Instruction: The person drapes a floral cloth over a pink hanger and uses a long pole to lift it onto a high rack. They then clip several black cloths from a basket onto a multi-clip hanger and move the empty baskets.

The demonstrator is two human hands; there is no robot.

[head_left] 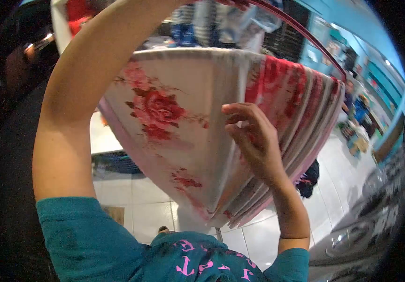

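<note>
Folding step, mid-way by my read: floral sheet [174,122] held up at chest-to-head height, already gathered into a multi-layer stack hanging down to a point above the tiled floor [155,207]; red rose print on cream cloth, striped red-and-pink layers fanned out along the right edge.

Right hand [254,136] sits on the fanned edge, fingers curled against the layers, pinching or steadying them; grip looks light, not a full clench. Left hand is out of frame above the top edge; only the raised left forearm [85,80] shows, so cannot tell whether it grips the cloth, though the taut top edge suggests it carries the weight.

Background: red hoop-like rail [305,33] curving over the top, washing machines [366,225] low at right, blue basket [118,164] low behind the cloth, another person [362,108] well apart at far right.

Next move, as a judgement: layers need squaring up at the right edge before another fold; calls for the right hand to keep the stack from slipping while the point stays off the floor.
</note>
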